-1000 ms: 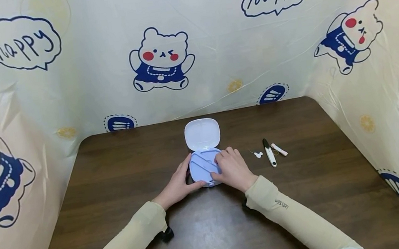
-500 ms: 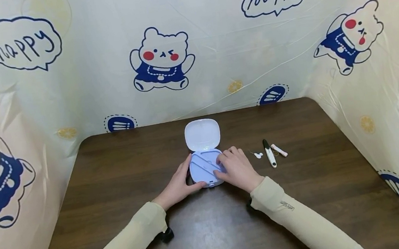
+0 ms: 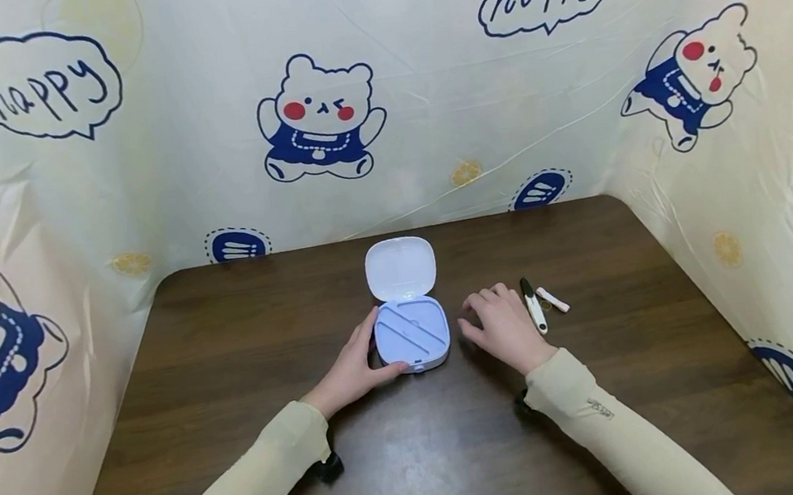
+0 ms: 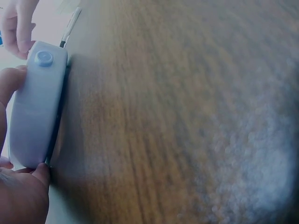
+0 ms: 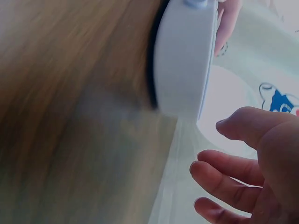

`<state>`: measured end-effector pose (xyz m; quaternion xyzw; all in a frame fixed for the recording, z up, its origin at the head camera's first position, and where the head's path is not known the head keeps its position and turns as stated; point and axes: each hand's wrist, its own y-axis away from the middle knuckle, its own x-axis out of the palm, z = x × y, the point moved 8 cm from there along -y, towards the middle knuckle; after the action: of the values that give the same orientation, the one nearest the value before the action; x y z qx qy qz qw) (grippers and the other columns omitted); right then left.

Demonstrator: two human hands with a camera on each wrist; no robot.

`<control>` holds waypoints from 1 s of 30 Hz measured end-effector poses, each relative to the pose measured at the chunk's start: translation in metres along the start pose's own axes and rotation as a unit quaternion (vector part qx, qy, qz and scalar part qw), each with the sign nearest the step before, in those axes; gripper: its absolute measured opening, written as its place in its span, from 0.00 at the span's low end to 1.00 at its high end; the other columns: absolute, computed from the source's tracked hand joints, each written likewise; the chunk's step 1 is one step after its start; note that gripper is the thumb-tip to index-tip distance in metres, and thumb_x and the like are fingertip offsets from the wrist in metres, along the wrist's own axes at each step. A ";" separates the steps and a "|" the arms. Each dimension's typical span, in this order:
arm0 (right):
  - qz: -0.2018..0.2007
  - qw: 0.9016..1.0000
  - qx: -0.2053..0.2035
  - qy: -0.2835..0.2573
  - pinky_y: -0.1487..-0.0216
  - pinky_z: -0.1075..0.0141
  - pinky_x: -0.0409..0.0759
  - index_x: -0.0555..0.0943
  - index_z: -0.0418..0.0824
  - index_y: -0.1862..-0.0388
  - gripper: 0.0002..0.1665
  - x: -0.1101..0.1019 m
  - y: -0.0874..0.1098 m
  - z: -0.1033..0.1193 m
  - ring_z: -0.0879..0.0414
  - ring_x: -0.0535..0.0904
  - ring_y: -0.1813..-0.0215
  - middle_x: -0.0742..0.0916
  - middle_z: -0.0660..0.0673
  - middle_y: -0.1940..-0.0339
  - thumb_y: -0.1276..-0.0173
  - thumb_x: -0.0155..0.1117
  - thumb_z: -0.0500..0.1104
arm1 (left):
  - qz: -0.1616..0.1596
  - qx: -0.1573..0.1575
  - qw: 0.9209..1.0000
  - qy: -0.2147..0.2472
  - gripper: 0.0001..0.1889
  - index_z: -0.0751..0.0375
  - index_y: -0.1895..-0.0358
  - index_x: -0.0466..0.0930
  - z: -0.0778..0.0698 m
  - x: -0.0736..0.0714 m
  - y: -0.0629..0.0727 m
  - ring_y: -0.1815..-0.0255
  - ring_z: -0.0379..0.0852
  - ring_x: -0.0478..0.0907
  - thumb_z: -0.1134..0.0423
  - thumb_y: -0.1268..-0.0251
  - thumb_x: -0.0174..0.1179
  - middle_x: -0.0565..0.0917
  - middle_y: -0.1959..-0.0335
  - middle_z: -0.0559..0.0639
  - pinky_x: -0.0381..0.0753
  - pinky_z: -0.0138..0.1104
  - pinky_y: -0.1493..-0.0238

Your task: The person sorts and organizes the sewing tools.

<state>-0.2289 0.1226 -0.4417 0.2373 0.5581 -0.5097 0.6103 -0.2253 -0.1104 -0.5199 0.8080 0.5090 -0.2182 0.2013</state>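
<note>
Left hand: the left hand (image 3: pixel 353 374) is gripping the pale blue box (image 3: pixel 411 333), its thumb pressing at the front and its fingers curling along the left side.
Right hand: the right hand (image 3: pixel 511 330) is reaching over the bench (image 3: pixel 425 461) just right of the box, apart from it; its grip is forming a loose, slack shape, thumb and fingers parting.
Box: it is sitting mid-bench, its round button (image 4: pixel 44 58) facing the person, diagonal ridges crossing its interior.
Lid: the lid (image 3: pixel 401 269) is tilting back on the far side.
Beside right hand: a black-and-white tool (image 3: pixel 534 306) and a short white stick (image 3: pixel 553 300) are lying close together.
</note>
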 end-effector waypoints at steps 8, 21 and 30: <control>-0.013 0.999 0.027 0.015 0.55 0.50 0.74 0.87 0.36 0.59 0.12 -0.006 0.009 -0.030 0.42 0.76 0.58 0.88 0.43 0.67 0.31 0.74 0.45 | 0.001 -0.005 1.000 -0.003 0.61 0.58 0.14 0.40 -0.002 -0.002 0.001 0.17 0.56 0.54 0.44 0.39 0.75 0.51 0.16 0.61 0.59 0.51 0.21; -0.031 0.997 0.071 0.018 0.54 0.45 0.74 0.87 0.33 0.59 0.11 -0.022 0.028 -0.077 0.38 0.77 0.58 0.89 0.39 0.65 0.32 0.73 0.41 | 0.000 -0.001 1.000 -0.002 0.61 0.58 0.14 0.40 -0.001 0.000 0.000 0.17 0.56 0.54 0.44 0.39 0.76 0.52 0.16 0.62 0.59 0.51 0.21; -0.042 0.994 0.098 0.028 0.54 0.42 0.73 0.88 0.33 0.56 0.08 -0.035 0.041 -0.105 0.33 0.78 0.55 0.88 0.39 0.67 0.31 0.71 0.36 | 0.000 0.004 1.000 -0.005 0.61 0.57 0.14 0.40 0.000 0.000 -0.001 0.16 0.55 0.52 0.43 0.38 0.75 0.51 0.16 0.61 0.58 0.50 0.20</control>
<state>-0.2332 0.2401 -0.4486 0.2866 0.5319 -0.5798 0.5466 -0.2259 -0.1103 -0.5204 0.8075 0.5075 -0.2241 0.2005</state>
